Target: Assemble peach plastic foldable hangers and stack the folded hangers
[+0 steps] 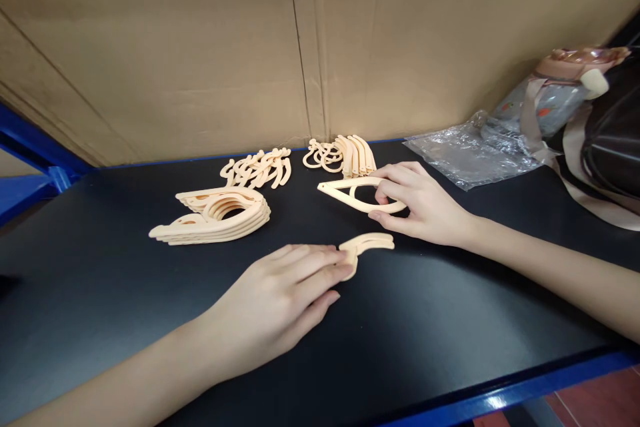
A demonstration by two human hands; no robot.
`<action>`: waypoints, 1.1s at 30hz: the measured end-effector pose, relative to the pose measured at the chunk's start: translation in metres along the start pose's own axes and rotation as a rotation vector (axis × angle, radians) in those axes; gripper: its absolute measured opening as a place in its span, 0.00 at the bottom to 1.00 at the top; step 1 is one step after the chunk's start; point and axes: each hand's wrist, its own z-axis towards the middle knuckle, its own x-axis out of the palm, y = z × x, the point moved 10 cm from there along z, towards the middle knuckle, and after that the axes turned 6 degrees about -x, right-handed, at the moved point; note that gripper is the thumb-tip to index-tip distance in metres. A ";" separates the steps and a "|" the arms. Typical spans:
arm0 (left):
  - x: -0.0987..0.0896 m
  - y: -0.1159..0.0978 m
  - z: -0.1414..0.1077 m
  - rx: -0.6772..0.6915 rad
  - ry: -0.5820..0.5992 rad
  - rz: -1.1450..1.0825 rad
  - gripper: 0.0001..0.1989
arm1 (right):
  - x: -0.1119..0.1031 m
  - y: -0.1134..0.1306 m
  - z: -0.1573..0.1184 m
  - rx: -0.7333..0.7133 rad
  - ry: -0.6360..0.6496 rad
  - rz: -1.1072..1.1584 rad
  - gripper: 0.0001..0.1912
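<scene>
Right hand (423,203) clamped on frame (367,207); left hand (285,297) touched hook (370,243), grip unclear. Step seemed parts-handling; next move likely called for firm hold on hook.

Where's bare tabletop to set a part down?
Free: black table left of the left hand, nearer than the stacked pieces; also right of that hand, nearer than the right forearm. Crowded: the back, with small curved pieces, curved bars and plastic bag.
</scene>
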 end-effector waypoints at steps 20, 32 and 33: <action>-0.010 -0.005 -0.005 0.022 -0.072 -0.134 0.14 | 0.023 0.006 -0.002 -0.034 0.190 0.209 0.12; -0.018 0.028 -0.001 -0.257 -0.169 -0.104 0.09 | 0.017 0.017 0.000 -0.096 0.110 0.267 0.05; -0.016 0.030 -0.001 -0.272 -0.157 -0.123 0.10 | 0.017 0.016 0.000 -0.094 0.109 0.276 0.06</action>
